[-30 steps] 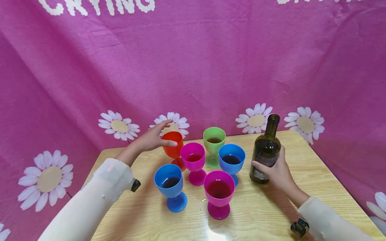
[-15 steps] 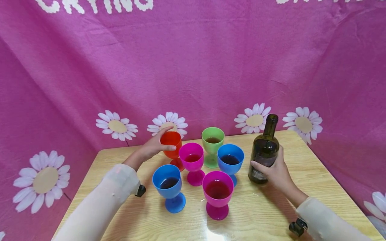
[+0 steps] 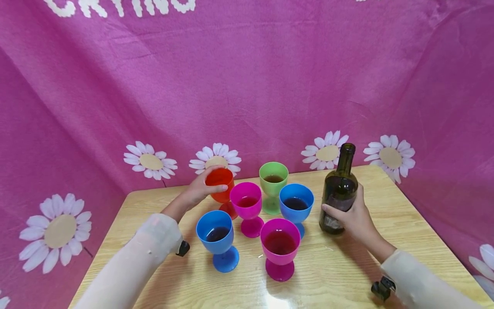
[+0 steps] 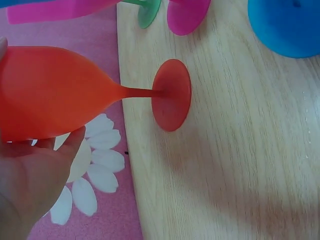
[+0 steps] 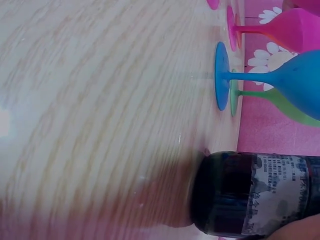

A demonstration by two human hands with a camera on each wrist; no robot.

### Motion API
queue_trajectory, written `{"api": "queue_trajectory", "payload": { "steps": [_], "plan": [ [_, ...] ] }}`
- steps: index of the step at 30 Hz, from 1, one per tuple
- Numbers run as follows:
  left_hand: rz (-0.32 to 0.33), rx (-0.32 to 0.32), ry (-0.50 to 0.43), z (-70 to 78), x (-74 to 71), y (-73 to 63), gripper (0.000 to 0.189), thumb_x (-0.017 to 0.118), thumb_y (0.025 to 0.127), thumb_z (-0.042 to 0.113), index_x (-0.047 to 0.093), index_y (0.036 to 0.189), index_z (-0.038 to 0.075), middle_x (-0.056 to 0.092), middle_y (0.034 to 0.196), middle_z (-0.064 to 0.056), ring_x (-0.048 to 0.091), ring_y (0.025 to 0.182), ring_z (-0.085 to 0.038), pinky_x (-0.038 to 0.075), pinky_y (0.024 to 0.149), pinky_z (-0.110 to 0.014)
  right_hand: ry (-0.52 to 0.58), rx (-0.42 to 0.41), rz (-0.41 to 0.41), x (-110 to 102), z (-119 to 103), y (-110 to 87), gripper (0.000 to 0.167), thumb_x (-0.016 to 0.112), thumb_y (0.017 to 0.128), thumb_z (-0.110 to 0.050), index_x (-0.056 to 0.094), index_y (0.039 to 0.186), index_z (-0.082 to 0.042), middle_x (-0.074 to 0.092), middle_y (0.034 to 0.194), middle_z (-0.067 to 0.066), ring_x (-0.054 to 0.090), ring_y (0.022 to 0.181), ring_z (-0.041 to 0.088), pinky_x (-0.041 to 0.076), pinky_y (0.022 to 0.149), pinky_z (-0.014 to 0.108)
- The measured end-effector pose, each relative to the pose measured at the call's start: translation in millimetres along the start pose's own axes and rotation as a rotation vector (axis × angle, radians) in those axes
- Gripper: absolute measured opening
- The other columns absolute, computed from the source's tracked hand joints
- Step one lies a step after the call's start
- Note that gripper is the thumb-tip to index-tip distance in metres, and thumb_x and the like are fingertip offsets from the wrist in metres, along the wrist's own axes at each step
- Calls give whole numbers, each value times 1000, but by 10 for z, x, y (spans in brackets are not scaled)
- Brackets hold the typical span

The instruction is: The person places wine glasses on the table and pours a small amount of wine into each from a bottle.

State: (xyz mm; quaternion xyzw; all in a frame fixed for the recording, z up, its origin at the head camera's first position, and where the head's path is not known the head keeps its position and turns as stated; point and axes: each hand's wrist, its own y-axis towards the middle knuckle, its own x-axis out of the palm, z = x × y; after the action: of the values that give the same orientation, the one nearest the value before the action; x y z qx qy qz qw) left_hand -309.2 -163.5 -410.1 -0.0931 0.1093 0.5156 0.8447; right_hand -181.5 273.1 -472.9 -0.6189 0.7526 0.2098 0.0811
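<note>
My left hand (image 3: 198, 189) grips the bowl of a red goblet (image 3: 222, 195), thumb on the near side and fingers round the back. In the left wrist view that goblet's round foot (image 4: 172, 107) rests on the table, and no drink shows in it from the head view. At the right, my right hand (image 3: 356, 216) holds a dark green wine bottle (image 3: 339, 191) round its body. The bottle is uncapped and close to upright, its base at the tabletop. A paper label (image 5: 277, 192) shows in the right wrist view.
Between the hands stand a magenta goblet (image 3: 251, 229), a green goblet (image 3: 272, 206), a blue goblet (image 3: 296, 214), a left blue goblet (image 3: 225, 259) and a front magenta goblet (image 3: 279, 270), all holding dark liquid. A pink daisy-print cloth (image 3: 247, 86) hangs behind the wooden table (image 3: 328, 274).
My left hand has come in and down onto the red goblet, and its fingers have closed round the bowl. The bottle and the right hand have barely moved.
</note>
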Motion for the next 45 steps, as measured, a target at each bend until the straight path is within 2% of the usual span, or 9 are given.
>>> {"api": "queue_trajectory", "payload": {
  "steps": [9, 19, 23, 31, 39, 45],
  "plan": [
    [4, 45, 12, -31, 5, 21, 70, 73, 95, 12, 37, 155, 8, 50, 147, -17, 47, 134, -36, 55, 96, -37, -1, -37, -21, -35, 1, 71, 104, 82, 90, -24, 5, 159, -12, 39, 152, 25, 44, 135, 41, 34, 110, 66],
    [7, 11, 37, -1, 16, 24, 69, 76, 94, 17, 41, 153, 16, 50, 148, -15, 47, 135, -37, 56, 96, -41, -47, -82, -62, -94, -128, 234, 105, 83, 89, -21, 7, 161, -16, 40, 150, 27, 46, 131, 47, 35, 108, 71],
    [14, 7, 42, 22, 18, 24, 69, 76, 94, 18, 41, 153, 17, 50, 147, -14, 47, 135, -36, 56, 97, -43, -107, -136, -68, -129, -250, 367, 103, 84, 87, -18, 11, 160, -17, 47, 144, 28, 52, 126, 49, 39, 103, 71],
    [23, -1, 37, 26, 20, 10, 69, 76, 93, 17, 42, 153, 18, 50, 148, -14, 46, 135, -36, 56, 98, -43, -227, -312, -73, -131, -598, 653, 106, 91, 77, -10, 23, 159, -14, 56, 136, 27, 61, 112, 47, 45, 94, 62],
    [21, 3, 36, -7, -13, 2, 69, 76, 94, 17, 41, 153, 17, 50, 147, -14, 47, 135, -36, 56, 97, -42, -297, -363, -152, -72, -894, 870, 100, 91, 77, -12, 30, 156, -11, 55, 138, 25, 57, 118, 44, 44, 100, 65],
    [22, 5, 36, -27, -24, 3, 68, 77, 94, 18, 42, 152, 18, 50, 147, -14, 47, 135, -36, 57, 95, -41, -386, -418, -187, 20, -1049, 994, 97, 93, 73, -10, 35, 151, -8, 60, 132, 25, 59, 114, 43, 47, 95, 61]
  ]
}}
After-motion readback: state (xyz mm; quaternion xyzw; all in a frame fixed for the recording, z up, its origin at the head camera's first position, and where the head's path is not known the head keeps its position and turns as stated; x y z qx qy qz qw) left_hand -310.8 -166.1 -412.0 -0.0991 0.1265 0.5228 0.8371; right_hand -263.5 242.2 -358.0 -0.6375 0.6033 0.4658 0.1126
